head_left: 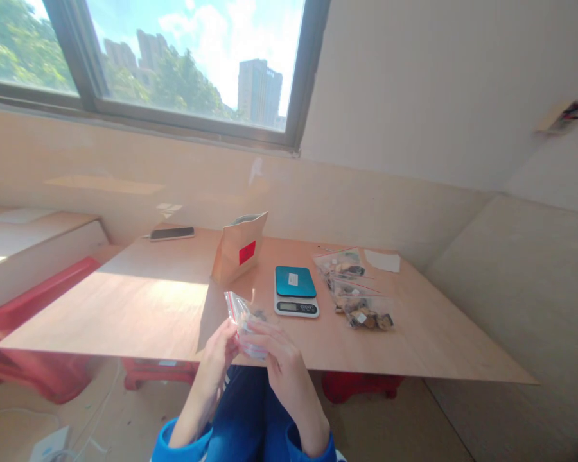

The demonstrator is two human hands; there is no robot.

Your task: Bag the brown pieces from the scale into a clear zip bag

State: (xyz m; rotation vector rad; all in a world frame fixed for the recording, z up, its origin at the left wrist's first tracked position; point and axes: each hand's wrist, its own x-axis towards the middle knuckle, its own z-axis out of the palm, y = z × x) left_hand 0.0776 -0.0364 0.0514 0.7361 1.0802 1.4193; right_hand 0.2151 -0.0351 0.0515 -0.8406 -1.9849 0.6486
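Both hands hold a clear zip-lock bag with a red strip along its top, just over the table's front edge. My left hand is closed on the bag's left side. Across its right side, the fingers of my right hand are wrapped, hiding most of what is inside; a little dark content shows. Just beyond my right hand lies a kitchen scale with a teal top and a white body. Behind the held bag stands a brown paper pouch with a red label, its top open.
Several zip-lock bags of dried brown pieces lie right of the scale, near a white paper. A phone rests at the table's back left. Red stools stand below; a wall and window rise behind.
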